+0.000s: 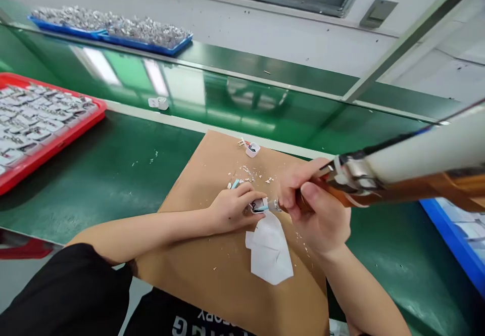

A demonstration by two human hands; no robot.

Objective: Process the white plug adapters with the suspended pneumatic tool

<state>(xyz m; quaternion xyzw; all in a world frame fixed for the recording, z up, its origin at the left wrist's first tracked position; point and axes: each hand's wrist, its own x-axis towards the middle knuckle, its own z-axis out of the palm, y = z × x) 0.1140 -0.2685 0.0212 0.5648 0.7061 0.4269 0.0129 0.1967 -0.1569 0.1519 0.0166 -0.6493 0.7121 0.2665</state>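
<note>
My left hand (233,208) pinches a small white plastic housing (259,205) with dark and light-blue parts inside, low over a cardboard sheet (204,275). In my right hand (322,214) is a glue gun (413,149) with an orange-brown body and a thick white barrel that runs off to the upper right. Its metal nozzle (278,205) points left, at the housing's opening; whether they touch I cannot tell. Below the housing lies a piece of white paper (271,252). A light-blue piece (235,183) shows just beyond my left fingers.
Another white housing (252,149) with wires and prongs lies at the cardboard's far edge, near white scraps (248,172). At left stands a red tray (85,126) of assembled pieces, at right a blue tray (450,240). Blue trays (166,50) of metal parts stand behind. Two white pieces (162,103) sit farther back.
</note>
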